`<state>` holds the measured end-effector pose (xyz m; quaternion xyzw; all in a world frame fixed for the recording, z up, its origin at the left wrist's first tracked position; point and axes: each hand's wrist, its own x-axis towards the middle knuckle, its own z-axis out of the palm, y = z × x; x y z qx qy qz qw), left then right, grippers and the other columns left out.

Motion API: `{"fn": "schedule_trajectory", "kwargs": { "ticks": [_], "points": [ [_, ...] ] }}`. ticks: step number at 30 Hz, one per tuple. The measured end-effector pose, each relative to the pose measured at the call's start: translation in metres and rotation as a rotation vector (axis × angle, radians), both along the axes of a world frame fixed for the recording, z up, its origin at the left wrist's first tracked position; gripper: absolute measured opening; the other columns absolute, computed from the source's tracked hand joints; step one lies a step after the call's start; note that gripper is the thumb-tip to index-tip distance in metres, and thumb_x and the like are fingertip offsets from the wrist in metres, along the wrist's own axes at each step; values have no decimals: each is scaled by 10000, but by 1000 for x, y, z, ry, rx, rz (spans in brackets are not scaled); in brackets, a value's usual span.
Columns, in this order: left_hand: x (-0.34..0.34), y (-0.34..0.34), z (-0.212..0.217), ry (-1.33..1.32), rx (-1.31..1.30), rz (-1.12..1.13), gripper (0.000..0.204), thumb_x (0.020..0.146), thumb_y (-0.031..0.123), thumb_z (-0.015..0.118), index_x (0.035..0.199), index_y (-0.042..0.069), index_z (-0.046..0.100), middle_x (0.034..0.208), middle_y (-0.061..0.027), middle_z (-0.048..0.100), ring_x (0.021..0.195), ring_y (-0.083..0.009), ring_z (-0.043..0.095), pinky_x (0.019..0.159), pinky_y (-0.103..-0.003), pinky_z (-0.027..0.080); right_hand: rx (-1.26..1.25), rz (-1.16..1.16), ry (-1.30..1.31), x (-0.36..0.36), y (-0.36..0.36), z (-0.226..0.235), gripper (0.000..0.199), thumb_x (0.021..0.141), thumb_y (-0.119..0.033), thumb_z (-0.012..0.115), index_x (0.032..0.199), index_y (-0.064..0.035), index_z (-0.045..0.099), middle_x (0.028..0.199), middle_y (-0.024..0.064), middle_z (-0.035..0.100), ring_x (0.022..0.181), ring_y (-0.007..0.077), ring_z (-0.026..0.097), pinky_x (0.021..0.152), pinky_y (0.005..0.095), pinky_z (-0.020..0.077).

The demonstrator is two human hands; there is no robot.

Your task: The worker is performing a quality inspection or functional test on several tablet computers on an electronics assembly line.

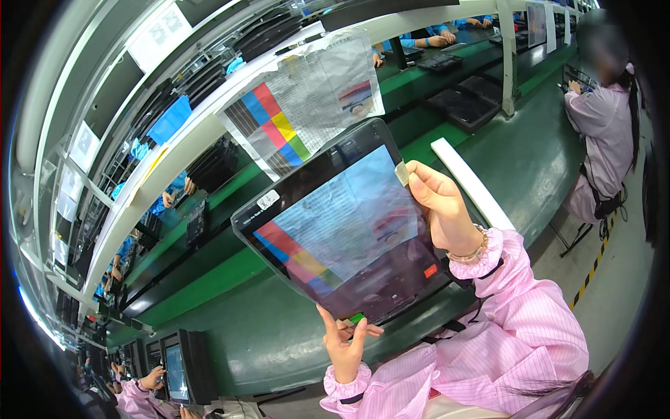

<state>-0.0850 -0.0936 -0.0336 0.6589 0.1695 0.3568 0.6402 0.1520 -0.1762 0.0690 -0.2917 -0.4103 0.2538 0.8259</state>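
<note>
I hold a black tablet (342, 223) tilted up in front of me, its screen showing a picture of the colour chart. My right hand (440, 206) grips its right edge, thumb near a small tab on the bezel. My left hand (345, 342) supports the lower edge, fingers under the tablet by a small green tab. Behind the tablet, a paper test chart (307, 105) with red, yellow, green and blue stripes hangs from the white rail above the bench.
A green workbench (530, 153) runs along the line, with a white bar (467, 181) lying on it and dark trays further back. A co-worker in pink (604, 126) sits at right. Others in blue and pink work at left, near upright tablets (174, 370).
</note>
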Motion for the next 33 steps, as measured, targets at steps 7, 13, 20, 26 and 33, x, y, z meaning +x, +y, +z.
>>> {"fn": "schedule_trajectory", "kwargs": {
  "ticks": [7,13,20,26,33],
  "points": [
    [1,2,0,-7,-21,-4,843,851,-74,523,1457,96,-38,847,-152,601,631,-257,660,570,-324,542,-3,27,-11,1,-1,4,201,962,-200,477,1044,-33,554,962,-24,565,908,32,488,830,200,383],
    [1,2,0,-18,-19,-10,838,853,-77,519,1459,104,-32,853,-150,596,632,-257,657,568,-328,543,19,53,7,1,2,4,199,961,-198,477,1040,-31,552,980,-14,574,905,42,507,821,209,405],
    [4,0,4,-10,-38,16,839,849,-81,519,1457,92,-33,775,-135,589,618,-252,656,561,-329,549,-3,33,41,2,2,2,199,959,-200,486,1039,-31,552,969,-19,575,893,39,511,810,203,410],
    [5,-1,6,-1,-26,23,833,851,-81,509,1456,91,-36,779,-134,590,606,-250,655,559,-327,548,-16,43,44,3,1,2,200,960,-204,484,1040,-34,551,955,-16,578,871,31,522,793,199,425],
    [3,0,5,0,-8,13,824,857,-74,502,1458,100,-33,801,-138,590,613,-251,655,554,-324,544,-12,27,56,2,2,1,206,962,-206,479,1048,-33,551,959,-10,588,889,36,526,807,203,422]
  ]
}}
